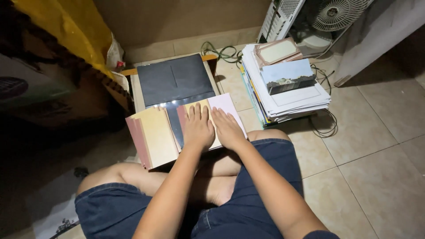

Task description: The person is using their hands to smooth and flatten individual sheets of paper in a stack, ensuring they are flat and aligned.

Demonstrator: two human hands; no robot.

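1. Head view, location. The fanned set of thin pastel card sheets in tan, pink, yellow and pale lilac (177, 128) lies across the person's lap and the near edge of a low wooden board with orange rails (138, 95), at about 11 o'clock from the crossed knees.

2. Head view, hands. The left hand (198, 128) and right hand (228, 128) lie flat, palms down, side by side on the middle sheets. The fingers (198, 113) are extended and released; they press on the sheets and grasp nothing.

3. Head view, handling judgement.
   - Weight: light; each sheet appears to be thin card.
   - Stiffness: semi-stiff; likely to bend, and to crease if pinched hard.
   - Surface: smooth; the overlapped sheets probably slide on each other, so flat palm pressure holds them best.
   - Hold point: the free long edges at 3 and 9 o'clock of the fan, or the near short edge.

4. Head view, appearance. The sheets are rectangular, matte and overlapped like a hand of cards.

5. Head view, surroundings. A dark grey glossy plastic folder (175, 79) lies open at 12 o'clock, its lower edge under the sheets. A stack of white papers topped with pictures (287, 95) stands on the tiled floor (376, 168) at 2 o'clock. A white fan (336, 13) stands beyond it.
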